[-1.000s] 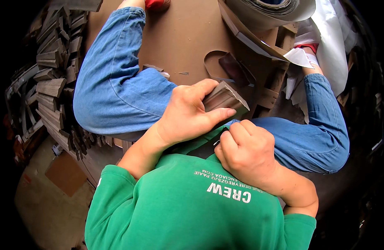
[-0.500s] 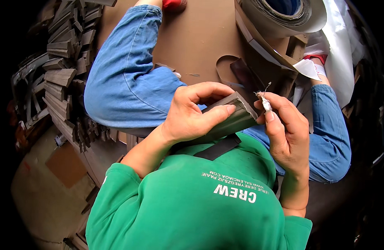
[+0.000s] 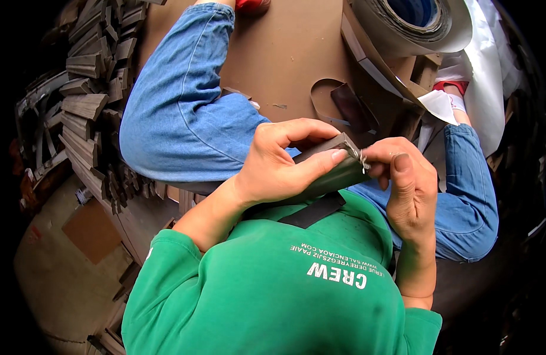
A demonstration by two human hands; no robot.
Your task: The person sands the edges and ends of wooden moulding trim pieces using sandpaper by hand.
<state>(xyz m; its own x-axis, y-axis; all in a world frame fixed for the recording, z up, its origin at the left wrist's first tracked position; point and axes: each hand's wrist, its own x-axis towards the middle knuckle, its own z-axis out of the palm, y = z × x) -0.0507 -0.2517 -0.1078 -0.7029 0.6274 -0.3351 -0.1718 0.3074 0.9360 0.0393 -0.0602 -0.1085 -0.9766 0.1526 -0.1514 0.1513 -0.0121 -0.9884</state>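
right fingers [image 3: 392, 148] reached molding [image 3: 329, 181] near white-lettered shirt [image 3: 267, 284]

Molding [image 3: 333, 177] partly behind left grip [image 3: 280, 160]

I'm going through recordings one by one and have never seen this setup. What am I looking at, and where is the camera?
There is no machine here, only a person's two bare hands. A wide fisheye camera on the head looks down, so edges bend and picture left is the person's left.

The left hand grips a short grey-brown, wood-like block. The right hand has its fingers at the block's end, by frayed white shreds; whether it pinches them is unclear.

On the flat brown surface beyond lies a dark reddish-brown strip. A large roll of whitish sheet is at upper right, and grooved grey-brown wood-like pieces are piled at left.
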